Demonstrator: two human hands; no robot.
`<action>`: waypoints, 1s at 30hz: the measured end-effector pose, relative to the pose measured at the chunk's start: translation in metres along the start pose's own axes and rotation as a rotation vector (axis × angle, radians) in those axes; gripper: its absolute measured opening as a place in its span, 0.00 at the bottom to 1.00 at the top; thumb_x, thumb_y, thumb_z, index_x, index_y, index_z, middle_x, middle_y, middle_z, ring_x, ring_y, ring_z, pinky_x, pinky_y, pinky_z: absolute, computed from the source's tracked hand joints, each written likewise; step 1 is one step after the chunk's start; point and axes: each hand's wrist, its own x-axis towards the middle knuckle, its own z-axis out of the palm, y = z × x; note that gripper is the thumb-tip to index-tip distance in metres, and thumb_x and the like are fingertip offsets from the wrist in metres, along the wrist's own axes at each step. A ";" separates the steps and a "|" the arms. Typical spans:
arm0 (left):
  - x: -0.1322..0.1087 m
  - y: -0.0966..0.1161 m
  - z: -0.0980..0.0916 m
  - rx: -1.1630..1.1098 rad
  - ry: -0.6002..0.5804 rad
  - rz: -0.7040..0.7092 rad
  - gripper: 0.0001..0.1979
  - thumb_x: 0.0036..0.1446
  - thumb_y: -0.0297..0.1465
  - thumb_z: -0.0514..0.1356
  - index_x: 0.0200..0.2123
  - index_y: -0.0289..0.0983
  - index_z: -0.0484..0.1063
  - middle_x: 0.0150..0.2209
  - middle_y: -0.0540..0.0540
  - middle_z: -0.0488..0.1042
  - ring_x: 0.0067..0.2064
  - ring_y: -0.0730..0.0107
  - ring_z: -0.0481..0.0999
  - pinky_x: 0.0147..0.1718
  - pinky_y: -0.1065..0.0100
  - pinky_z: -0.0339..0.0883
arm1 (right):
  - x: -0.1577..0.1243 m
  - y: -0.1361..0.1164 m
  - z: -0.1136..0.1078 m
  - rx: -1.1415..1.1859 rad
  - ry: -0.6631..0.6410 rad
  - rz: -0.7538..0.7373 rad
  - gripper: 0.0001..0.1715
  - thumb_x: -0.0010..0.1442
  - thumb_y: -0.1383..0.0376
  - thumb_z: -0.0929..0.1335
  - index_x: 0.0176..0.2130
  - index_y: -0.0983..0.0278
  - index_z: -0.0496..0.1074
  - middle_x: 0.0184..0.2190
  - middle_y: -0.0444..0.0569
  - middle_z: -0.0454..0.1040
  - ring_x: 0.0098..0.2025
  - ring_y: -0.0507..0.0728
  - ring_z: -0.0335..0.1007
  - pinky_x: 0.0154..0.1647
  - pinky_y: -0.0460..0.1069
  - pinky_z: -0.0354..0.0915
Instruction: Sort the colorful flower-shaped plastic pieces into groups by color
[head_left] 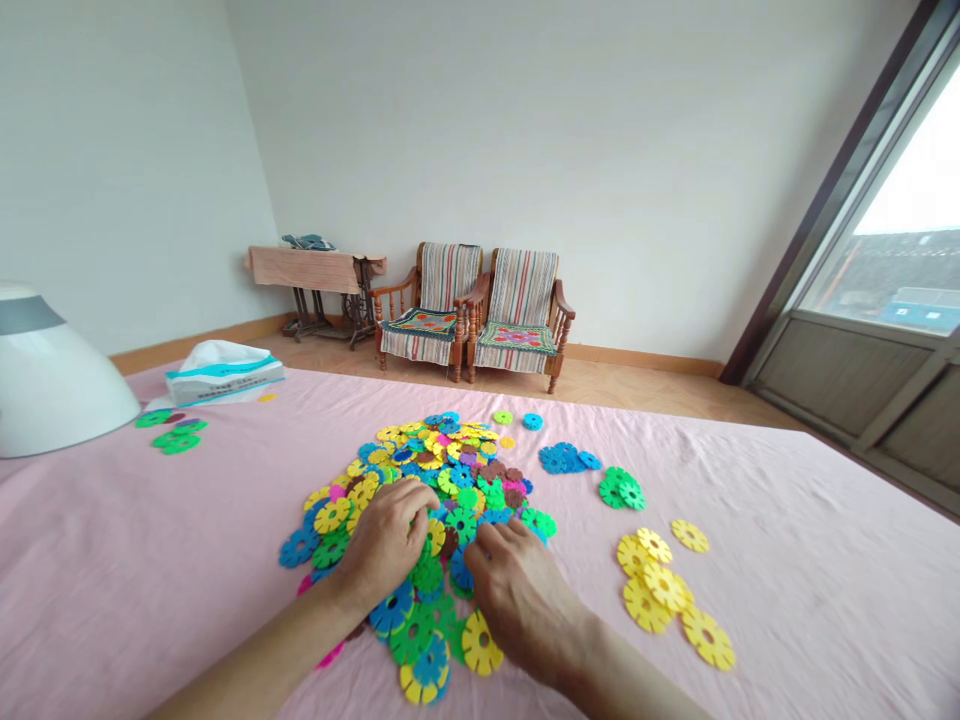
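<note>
At the far left, a white domed shell is seen on the pink bedsheet, with a tissue box just beyond it and a small cluster of green discs set well apart. Moving right, the left hand is found pressed onto the heap of plastic snowflake discs, fingers curled downward on its near left flank; whether a disc is gripped there cannot be told. The heap is spread mostly ahead of both hands, its long axis running from the far side back toward the wearer, and a tongue of green, blue and yellow discs is laid out between the two forearms. The right hand is planted on the near right edge, fingers spread and tips down among the discs, with no grip to be confirmed. Neither hand is clearly nearer the heap. Further right, blue discs, green discs and yellow discs are lying apart, and the view is closed by a window.
</note>
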 end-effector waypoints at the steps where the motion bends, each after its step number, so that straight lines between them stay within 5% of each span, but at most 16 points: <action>1: 0.000 0.000 0.000 0.001 -0.002 -0.002 0.11 0.57 0.21 0.50 0.32 0.38 0.70 0.33 0.47 0.73 0.38 0.65 0.72 0.41 0.63 0.65 | -0.001 0.000 0.000 0.027 0.008 0.017 0.05 0.60 0.69 0.63 0.36 0.64 0.68 0.35 0.51 0.70 0.37 0.59 0.66 0.39 0.53 0.62; 4: 0.001 0.001 -0.001 0.004 -0.007 -0.003 0.11 0.57 0.21 0.50 0.31 0.38 0.70 0.33 0.47 0.73 0.38 0.64 0.72 0.41 0.63 0.65 | -0.001 -0.001 -0.001 0.128 0.037 0.104 0.12 0.58 0.59 0.68 0.41 0.62 0.69 0.40 0.51 0.69 0.43 0.61 0.66 0.41 0.53 0.63; 6: 0.001 0.001 -0.001 0.005 -0.008 -0.001 0.11 0.57 0.21 0.50 0.31 0.38 0.70 0.33 0.47 0.73 0.39 0.64 0.72 0.41 0.64 0.65 | -0.001 -0.002 0.000 0.160 0.036 0.135 0.15 0.55 0.60 0.70 0.43 0.62 0.68 0.42 0.51 0.68 0.44 0.61 0.66 0.42 0.53 0.64; 10: 0.000 0.001 -0.002 0.011 -0.007 0.006 0.11 0.58 0.22 0.49 0.31 0.38 0.70 0.33 0.47 0.73 0.39 0.64 0.73 0.41 0.64 0.65 | 0.002 -0.004 0.004 0.093 0.021 0.057 0.07 0.59 0.67 0.65 0.40 0.63 0.68 0.39 0.51 0.69 0.43 0.60 0.66 0.43 0.54 0.65; 16: 0.001 0.002 -0.003 0.017 -0.009 0.012 0.11 0.59 0.23 0.49 0.31 0.38 0.70 0.33 0.47 0.74 0.39 0.64 0.73 0.41 0.63 0.65 | 0.002 -0.005 0.004 0.089 0.051 0.117 0.17 0.56 0.59 0.70 0.44 0.60 0.67 0.43 0.51 0.68 0.44 0.63 0.66 0.40 0.56 0.67; 21: 0.001 0.002 -0.002 0.017 -0.009 0.009 0.11 0.58 0.22 0.49 0.31 0.38 0.70 0.33 0.47 0.74 0.39 0.65 0.73 0.41 0.64 0.66 | 0.003 -0.004 0.013 0.022 0.071 -0.010 0.04 0.60 0.68 0.66 0.39 0.62 0.67 0.38 0.49 0.69 0.40 0.60 0.66 0.38 0.53 0.65; 25: 0.001 0.002 -0.002 0.024 -0.009 0.004 0.11 0.57 0.22 0.49 0.31 0.38 0.70 0.33 0.47 0.74 0.39 0.64 0.73 0.41 0.63 0.66 | 0.002 -0.008 0.016 -0.028 0.082 -0.099 0.07 0.60 0.73 0.63 0.38 0.63 0.66 0.36 0.49 0.69 0.35 0.58 0.65 0.35 0.52 0.64; 28: 0.001 0.000 -0.001 0.033 -0.008 0.009 0.11 0.57 0.22 0.49 0.31 0.39 0.70 0.33 0.47 0.75 0.39 0.64 0.74 0.42 0.62 0.67 | 0.000 -0.011 0.014 0.037 0.107 -0.025 0.06 0.60 0.68 0.65 0.40 0.63 0.66 0.37 0.49 0.69 0.37 0.58 0.66 0.37 0.53 0.65; 30: 0.001 -0.002 0.000 0.033 0.001 0.020 0.11 0.57 0.23 0.49 0.31 0.39 0.70 0.34 0.47 0.75 0.40 0.63 0.74 0.42 0.62 0.67 | 0.000 -0.011 0.012 0.097 0.123 0.068 0.14 0.57 0.60 0.69 0.42 0.62 0.66 0.40 0.50 0.68 0.41 0.60 0.66 0.39 0.54 0.66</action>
